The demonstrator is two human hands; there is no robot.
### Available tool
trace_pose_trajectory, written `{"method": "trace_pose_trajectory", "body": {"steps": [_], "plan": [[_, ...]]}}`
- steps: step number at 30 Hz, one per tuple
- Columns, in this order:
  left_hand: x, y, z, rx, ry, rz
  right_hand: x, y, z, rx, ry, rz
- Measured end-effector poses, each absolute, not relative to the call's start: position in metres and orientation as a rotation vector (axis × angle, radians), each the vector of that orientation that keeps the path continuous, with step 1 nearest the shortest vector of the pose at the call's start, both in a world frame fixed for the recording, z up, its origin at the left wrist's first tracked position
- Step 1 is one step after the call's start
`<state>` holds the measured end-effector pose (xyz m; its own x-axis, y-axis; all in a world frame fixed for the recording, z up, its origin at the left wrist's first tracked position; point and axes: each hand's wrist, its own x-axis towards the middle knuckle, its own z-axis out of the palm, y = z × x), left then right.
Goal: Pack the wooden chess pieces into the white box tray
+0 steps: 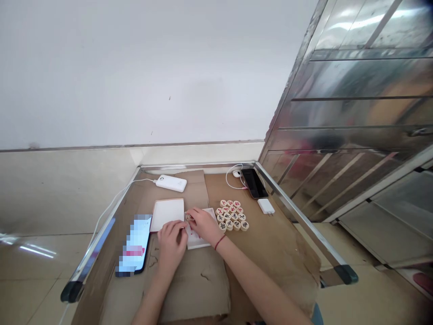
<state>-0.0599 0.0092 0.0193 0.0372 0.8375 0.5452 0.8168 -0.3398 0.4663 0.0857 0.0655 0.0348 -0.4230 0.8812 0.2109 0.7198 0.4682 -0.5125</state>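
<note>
My right hand [204, 225], with a red cord on its wrist, reaches over a shallow white box [199, 246]. Its fingers are closed on a round xiangqi piece [189, 217] at the box's far left corner. Beside it, at the left edge of the box, my left hand [172, 238] has thumb and fingers pinched together; what lies between them is too small to make out. Red marks show inside the box, partly covered by my hands. Just right of it stand several wooden xiangqi pieces [233, 216] in close rows, red characters behind, black ones in front.
Left of the box lies a white-lined lid [168, 214]. A lit phone [134, 246] lies at the left, a white power bank [171, 183] with a cable behind. At the back right are a dark phone [255, 183] and a white charger [265, 206]. Cardboard [267, 253] covers the metal-framed table.
</note>
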Motion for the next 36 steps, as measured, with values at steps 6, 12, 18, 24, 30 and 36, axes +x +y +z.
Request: {"method": "trace_pose_trajectory", "body": {"steps": [6,12,18,24,30,36], "plan": [[-0.069,0.043,0.032,2.346,1.938,0.825,0.093,0.06,0.033,-1.418,-2.113,0.45],[-0.051,0.062,0.037,2.39,1.946,0.449,0.1,0.059,0.036,-1.383,-2.088,0.465],[-0.05,0.063,0.034,2.341,1.972,0.435,0.096,0.061,0.041,-1.422,-2.263,0.412],[-0.058,0.061,0.031,2.362,1.927,0.455,0.092,0.065,0.037,-1.312,-2.368,0.441],[-0.053,0.06,0.034,2.417,1.902,0.481,0.112,0.074,0.046,-1.452,-2.236,0.312],[-0.044,0.063,0.034,2.392,1.909,0.437,0.157,0.105,0.063,-2.151,-2.082,0.251]]}}
